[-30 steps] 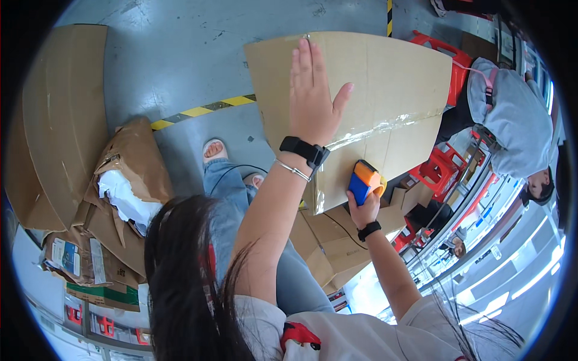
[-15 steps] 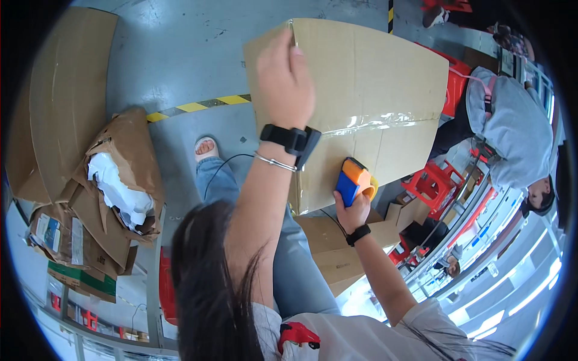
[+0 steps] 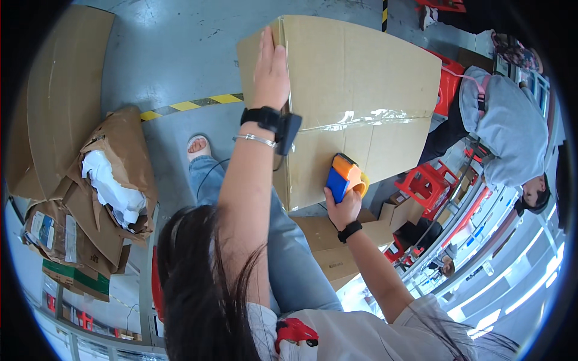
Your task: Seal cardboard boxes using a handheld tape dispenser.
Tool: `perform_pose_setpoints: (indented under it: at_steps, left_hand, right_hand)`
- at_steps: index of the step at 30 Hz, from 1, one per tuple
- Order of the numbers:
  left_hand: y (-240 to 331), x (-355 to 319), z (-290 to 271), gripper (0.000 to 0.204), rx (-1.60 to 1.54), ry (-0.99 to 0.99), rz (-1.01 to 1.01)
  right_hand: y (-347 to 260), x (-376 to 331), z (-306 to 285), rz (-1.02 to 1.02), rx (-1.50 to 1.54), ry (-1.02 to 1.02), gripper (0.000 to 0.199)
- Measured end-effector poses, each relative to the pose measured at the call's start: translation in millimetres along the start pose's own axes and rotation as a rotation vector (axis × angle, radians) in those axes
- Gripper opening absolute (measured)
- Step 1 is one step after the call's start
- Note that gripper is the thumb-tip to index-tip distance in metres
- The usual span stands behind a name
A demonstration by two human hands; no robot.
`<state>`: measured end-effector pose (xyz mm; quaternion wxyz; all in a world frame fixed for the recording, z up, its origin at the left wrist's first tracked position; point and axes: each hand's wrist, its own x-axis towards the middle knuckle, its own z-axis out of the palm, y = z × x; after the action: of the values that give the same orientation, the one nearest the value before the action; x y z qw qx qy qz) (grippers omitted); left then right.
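Observation:
A large brown cardboard box (image 3: 367, 66) stands in front of me, with a shiny strip of clear tape (image 3: 373, 118) along the seam on its top. My left hand (image 3: 272, 75) lies with stretched fingers against the box's left side, just beside its upper left edge. A dark strap and a thin bracelet circle that wrist. Close to the box's near edge, my right hand (image 3: 344, 209) grips an orange and blue tape dispenser (image 3: 345, 178). Part of a yellow roll shows on its right side. The dispenser's contact with the cardboard cannot be made out.
At left are a tall carton (image 3: 66, 90) and crumpled brown packaging (image 3: 123, 150) with white sheeting. Yellow-black tape (image 3: 185, 106) marks the floor. A red stool (image 3: 426, 186) stands at right, near a person in grey (image 3: 512, 129). Another carton (image 3: 331, 240) sits below the box.
My left hand has come down from the box's upper corner onto its left side, fingers straighter. My right hand still holds the tape dispenser near the same spot. The whole view has shifted slightly.

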<state>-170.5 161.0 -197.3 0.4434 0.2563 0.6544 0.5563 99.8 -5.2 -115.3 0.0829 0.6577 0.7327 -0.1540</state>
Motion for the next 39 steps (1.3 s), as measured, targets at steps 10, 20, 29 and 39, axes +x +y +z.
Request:
perform_pose_setpoints:
  at_steps: [10,20,29,39]
  left_hand:
    - [-167.3,-280.4,-59.1,0.064,0.039,-0.417,-0.521]
    - [-56.5,-302.3,10.4,0.056,-0.096,0.265,-0.128]
    - [-80.1,-358.9,21.0,0.066,-0.856,0.586,-0.746]
    - [-57.3,-343.1,18.9,0.07,-0.779,0.446,-0.6]
  right_hand:
    - [-13.8,-4.3,7.1,0.003,-0.035,0.006,0.04]
    - [-5.0,-1.8,7.5,0.108,-0.049,0.014,0.046]
    - [-3.2,-7.9,15.2,-0.019,0.076,0.17,0.047]
    - [-3.7,-0.3,10.5,0.061,-0.073,0.117,0.054]
